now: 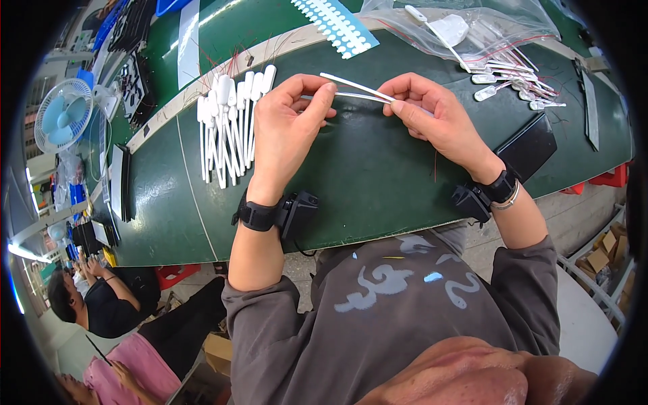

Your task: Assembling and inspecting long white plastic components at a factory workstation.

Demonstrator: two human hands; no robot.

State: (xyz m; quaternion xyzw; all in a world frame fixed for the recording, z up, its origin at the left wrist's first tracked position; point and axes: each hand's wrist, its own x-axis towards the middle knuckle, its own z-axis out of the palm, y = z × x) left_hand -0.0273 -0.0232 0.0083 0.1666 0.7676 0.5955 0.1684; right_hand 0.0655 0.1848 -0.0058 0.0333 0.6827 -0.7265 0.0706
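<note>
The left hand (pixel 287 115) and right hand (pixel 435 118) pinch white strips (pixel 354 85) over bare counter (pixel 364 175), inside its near edge (pixel 364 237). A clear bag (pixel 523 23) holds white pieces (pixel 451 30).

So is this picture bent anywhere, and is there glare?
Head view: the fisheye lens bends the near edge of the green table, and corners are black; head view: a lamp at left glares white; head view: left hand, right hand and thin white sticks look fairly sharp.

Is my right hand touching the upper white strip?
Touching. The head view shows the right hand pinching the right end of the upper white strip between thumb and fingers, with no gap.
</note>
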